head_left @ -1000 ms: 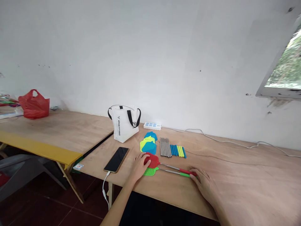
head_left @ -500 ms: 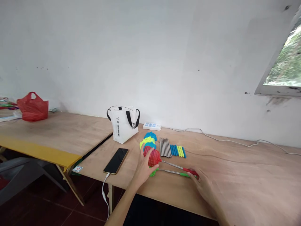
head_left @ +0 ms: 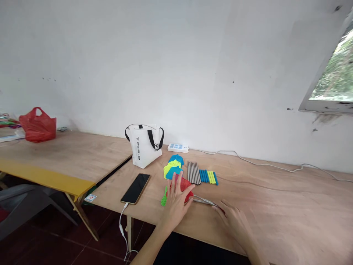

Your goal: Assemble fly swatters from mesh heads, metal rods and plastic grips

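A red fly swatter (head_left: 185, 183) lies across a green fly swatter (head_left: 164, 197) near the table's front edge. My left hand (head_left: 175, 200) rests on the red mesh head, fingers spread and thumb at its right side. Both metal shafts run side by side toward my right hand (head_left: 234, 218), whose thumb and fingers close around the red handle; the green handle is hidden. Behind the left fingers lie a blue swatter head (head_left: 173, 172), a yellow one (head_left: 168, 169) and another blue one (head_left: 179, 159). To their right sit grey metal rods (head_left: 193, 173) and blue and yellow handle sleeves (head_left: 209, 176).
A phone (head_left: 135, 188) on a white cable lies left of my hands. Behind it stands a white tote bag (head_left: 145, 149), with a power strip (head_left: 178, 148) by the wall. A gap separates this table from another bearing a red plastic bag (head_left: 38, 127).
The red swatter has come nearer the front edge, over the green one, whose head now shows farther left. My left hand has spread across the red head; my right hand has shifted slightly toward me.
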### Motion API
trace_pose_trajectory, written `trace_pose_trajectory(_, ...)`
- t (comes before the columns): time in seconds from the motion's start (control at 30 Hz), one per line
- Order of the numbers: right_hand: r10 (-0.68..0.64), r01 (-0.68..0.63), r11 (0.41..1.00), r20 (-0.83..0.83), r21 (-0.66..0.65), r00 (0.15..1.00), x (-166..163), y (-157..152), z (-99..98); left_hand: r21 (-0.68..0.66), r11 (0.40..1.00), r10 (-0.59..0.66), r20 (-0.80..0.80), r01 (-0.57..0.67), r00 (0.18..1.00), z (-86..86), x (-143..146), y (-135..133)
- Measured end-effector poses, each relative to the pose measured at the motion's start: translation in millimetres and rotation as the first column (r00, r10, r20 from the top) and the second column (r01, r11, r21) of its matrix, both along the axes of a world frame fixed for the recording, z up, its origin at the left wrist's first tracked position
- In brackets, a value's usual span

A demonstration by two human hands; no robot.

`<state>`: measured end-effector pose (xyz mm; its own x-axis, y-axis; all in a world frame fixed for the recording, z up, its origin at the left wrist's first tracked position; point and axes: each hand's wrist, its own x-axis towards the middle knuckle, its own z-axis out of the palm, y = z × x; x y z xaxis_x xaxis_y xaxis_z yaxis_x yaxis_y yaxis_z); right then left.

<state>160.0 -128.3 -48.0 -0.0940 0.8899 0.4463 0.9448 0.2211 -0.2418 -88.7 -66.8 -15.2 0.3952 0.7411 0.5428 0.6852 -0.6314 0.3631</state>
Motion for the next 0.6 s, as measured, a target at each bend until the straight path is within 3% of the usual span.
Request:
trace_pose_trajectory(0.23,0.086,-0.087,0.996,0.028,0.035,0.996,-5.5,-2.2,11.0,-0.036,0.957,-0.289,-0.078,0.287,0.954,-1.7,0.6,6.2)
trace_pose_trajectory(0.6,0.113,-0.121,0.985,0.066,0.124,0.991,-5.3,1.3,9.2,0.032,0.947,-0.318,-0.059,0.321,0.946,-1.9,-5.8,12.8)
